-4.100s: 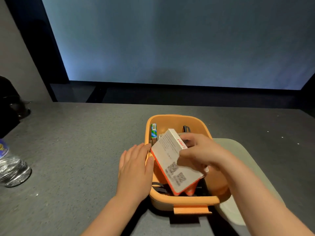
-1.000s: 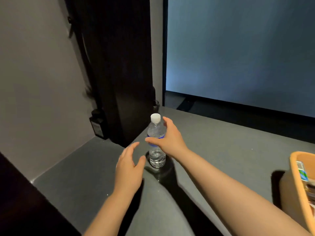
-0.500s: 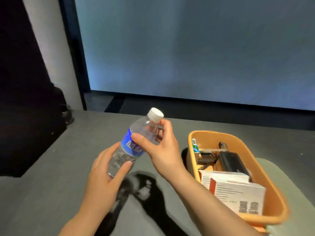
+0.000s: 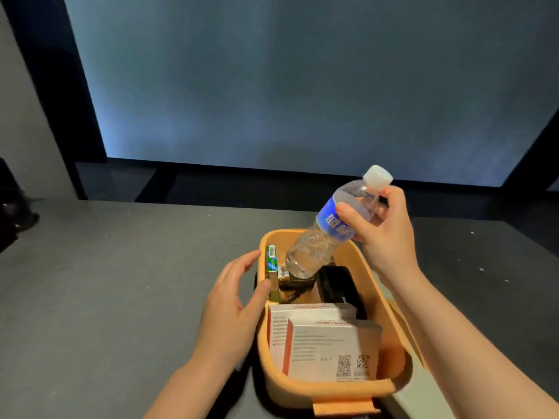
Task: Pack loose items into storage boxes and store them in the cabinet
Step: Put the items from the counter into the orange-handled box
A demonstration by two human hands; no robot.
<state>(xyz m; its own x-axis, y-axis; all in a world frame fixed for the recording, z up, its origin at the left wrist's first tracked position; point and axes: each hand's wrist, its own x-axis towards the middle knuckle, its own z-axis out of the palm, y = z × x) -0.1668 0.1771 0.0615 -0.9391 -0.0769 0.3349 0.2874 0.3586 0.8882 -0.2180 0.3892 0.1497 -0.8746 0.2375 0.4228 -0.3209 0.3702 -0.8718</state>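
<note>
An orange storage box stands on the grey table in front of me. Inside lie two white-and-red cartons, a black case, a green packet and small batteries. My right hand grips a clear water bottle with a blue label and white cap. The bottle is tilted, its base down inside the far end of the box. My left hand is open, fingers spread beside the box's left wall, thumb near the rim.
A pale lid lies under the box on its right side. The grey table stretches left and right. A dark object sits at the far left edge. A large lit screen fills the wall behind.
My right hand carried the bottle from the left of the table over to the box and tipped its base in. My left hand let go of the bottle and moved beside the box.
</note>
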